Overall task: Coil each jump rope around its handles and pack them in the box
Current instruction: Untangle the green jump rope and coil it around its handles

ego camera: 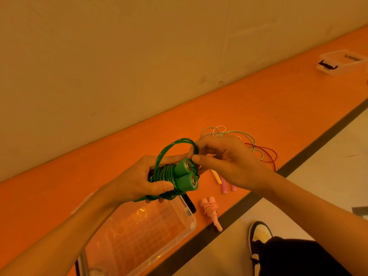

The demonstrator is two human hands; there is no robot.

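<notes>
Fingers [163, 186]: left hand [137, 178] around cord-wound cylindrical handles [186, 177], right hand [225, 162] apparently tight on loop [171, 145]

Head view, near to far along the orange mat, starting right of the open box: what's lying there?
Coiled pink rope → loose yellow and pink handles → tangle of uncoiled cords → second clear container at the far end.

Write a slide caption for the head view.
Left hand holds the coiled green jump rope; right hand pinches its loose loop near the clear box.

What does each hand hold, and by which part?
The left hand grips the green jump rope around its coiled handles; the right hand pinches its loose loop.
</notes>
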